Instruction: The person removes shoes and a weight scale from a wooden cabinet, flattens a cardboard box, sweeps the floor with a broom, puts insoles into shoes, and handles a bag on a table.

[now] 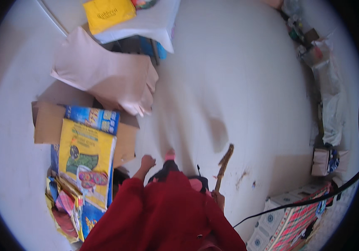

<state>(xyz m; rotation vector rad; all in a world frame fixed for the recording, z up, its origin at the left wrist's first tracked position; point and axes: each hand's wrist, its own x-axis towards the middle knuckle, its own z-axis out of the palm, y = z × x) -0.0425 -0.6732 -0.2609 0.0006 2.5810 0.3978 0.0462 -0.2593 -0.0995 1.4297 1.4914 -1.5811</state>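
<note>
My right hand is closed around the lower end of a brown, broom-like stick. Its rough, shaggy upper part points ahead, over the pale floor. Out to the left of my body, my left hand hangs with its fingers curled in, and nothing shows in it. Beside that hand stands an opened cardboard box with a yellow printed bag on it. A patterned pair of sandals appears on the yellow bag; I cannot tell if they are real or printed.
Brown bits of dirt lie on the floor right of the stick. A cloth-covered piece and a white-covered table stand ahead left. Along the right wall are plastic-wrapped goods and a checked, patterned stack. A black cable crosses there.
</note>
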